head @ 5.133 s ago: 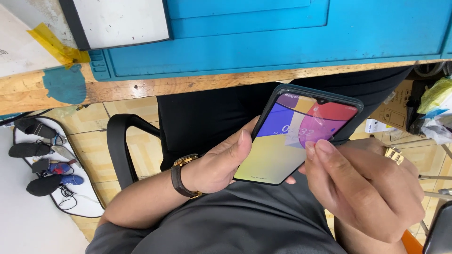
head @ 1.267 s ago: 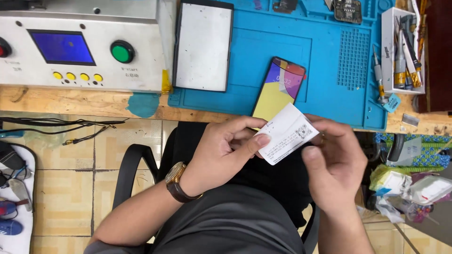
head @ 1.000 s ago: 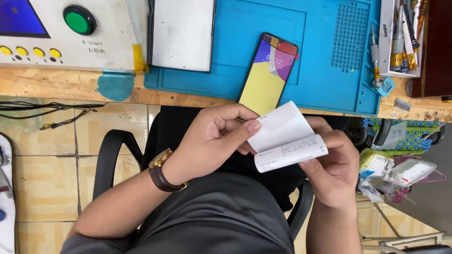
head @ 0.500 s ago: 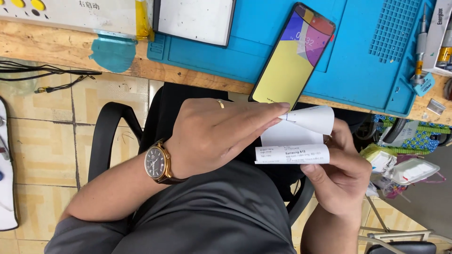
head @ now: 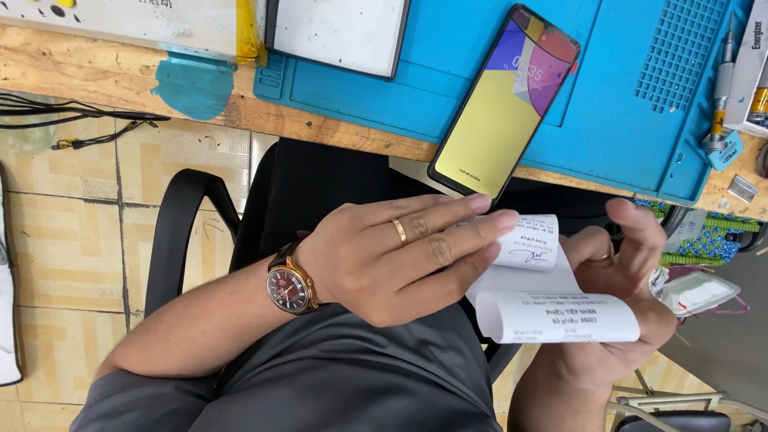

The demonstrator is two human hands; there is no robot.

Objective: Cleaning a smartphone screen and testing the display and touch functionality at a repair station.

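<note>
1. Right now, in the head view, the left hand [head: 392, 256] lies flat across the upper part of a white paper slip [head: 552, 308], fingers stretched out and pressing on it rather than curled round it; a ring sits on one finger and a wristwatch [head: 290, 286] on the wrist.
2. The right hand [head: 612, 320] cradles the slip from below, thumb and fingers closed loosely about its curled lower end, so the slip is held between both hands over the person's lap, in front of the desk edge.
3. The slip is bent into curls at top and bottom, with a flat stretch between; printed lines show on both curls, and I judge the folding or rolling of it to be partly done, not finished, since the ends stand loose.
4. A smartphone [head: 506, 100] with a lit, coloured screen lies apart from the hands on the blue work mat [head: 632, 104], its lower end hanging over the edge of the wooden desk [head: 120, 80].
5. Further back on the mat lies a white panel with a dark frame [head: 340, 32], and a screwdriver [head: 720, 96] rests at the right.
6. Below, a black chair [head: 240, 208] stands on the tiled floor [head: 72, 240].
</note>
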